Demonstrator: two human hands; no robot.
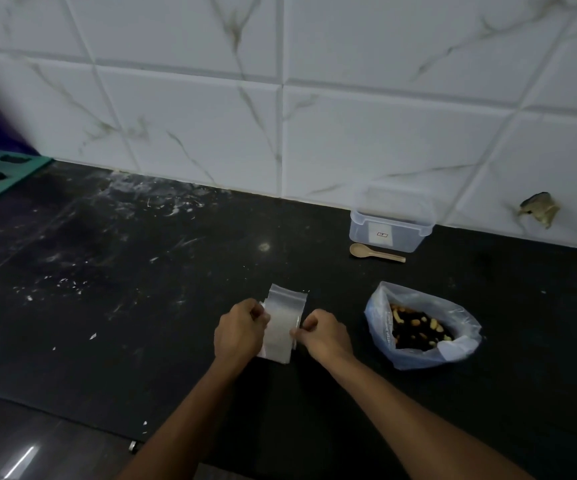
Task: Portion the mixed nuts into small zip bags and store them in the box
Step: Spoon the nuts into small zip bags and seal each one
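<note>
Two bare forearms reach in from the worktop's near edge. The left hand (240, 329) and right hand (321, 332) each have a narrow grip, fingers curled and pinching opposite sides of a small clear zip bag (282, 320) just above the dark worktop (141, 306). Toward the right edge, an opened plastic bag of mixed nuts (418, 329) sits. At the far edge against the tiled wall (314, 98) stands the clear box (389, 225), a wooden spoon (375, 252) just beside it.
</note>
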